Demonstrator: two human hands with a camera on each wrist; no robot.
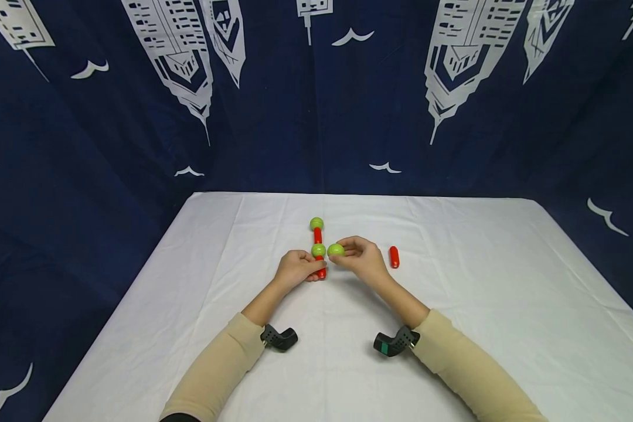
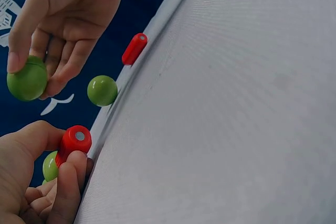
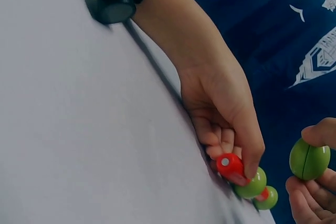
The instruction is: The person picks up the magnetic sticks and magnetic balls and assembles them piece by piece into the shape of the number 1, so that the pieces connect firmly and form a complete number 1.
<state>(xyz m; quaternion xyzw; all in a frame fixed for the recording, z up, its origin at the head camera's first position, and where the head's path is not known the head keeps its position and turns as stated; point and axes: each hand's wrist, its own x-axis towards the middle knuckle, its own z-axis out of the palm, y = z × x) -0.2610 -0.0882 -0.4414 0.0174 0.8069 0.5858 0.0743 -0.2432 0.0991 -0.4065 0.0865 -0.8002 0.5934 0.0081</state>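
Note:
On the white table a row runs away from me: a near red rod (image 1: 322,274), a green ball (image 1: 319,250), another red rod (image 1: 317,235) and a far green ball (image 1: 316,223). My left hand (image 1: 295,269) pinches the near rod between thumb and fingers. A grey disc shows on that rod's end (image 2: 79,136) in the left wrist view. My right hand (image 1: 365,259) holds a separate green ball (image 1: 336,250) just right of the row, with a small gap. A seam circles this held ball (image 3: 310,159) in the right wrist view.
A loose red rod (image 1: 394,257) lies on the white tablecloth (image 1: 485,316) right of my right hand. Another loose green ball (image 2: 102,90) shows in the left wrist view; the head view does not show it. A dark blue curtain (image 1: 316,129) hangs behind the table.

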